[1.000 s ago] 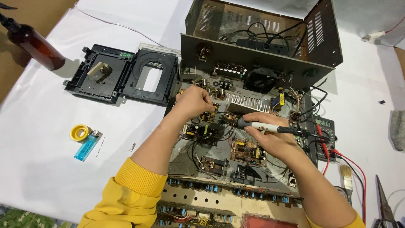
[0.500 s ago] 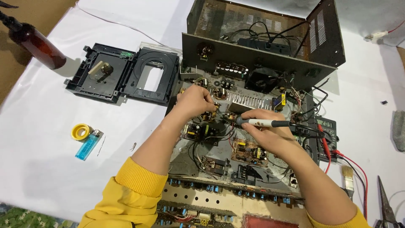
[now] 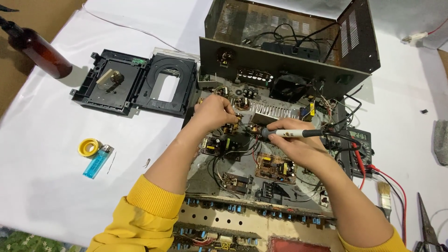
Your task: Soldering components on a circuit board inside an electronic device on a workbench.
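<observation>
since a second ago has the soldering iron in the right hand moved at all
Yes. The soldering iron in the right hand has edged up toward the finned heat sink, from just below it to nearly touching its lower edge.

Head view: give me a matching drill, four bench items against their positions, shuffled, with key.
Items:
1. soldering iron
2. brown bottle
3. blue lighter
4. multimeter

Places:
A. top left corner, on the brown surface
B. right of the open chassis, red lead plugged in
C. in the right hand, tip over the boards
D. on the white sheet, beside the yellow solder roll

Pairs: 1-C, 2-A, 3-D, 4-B
</observation>
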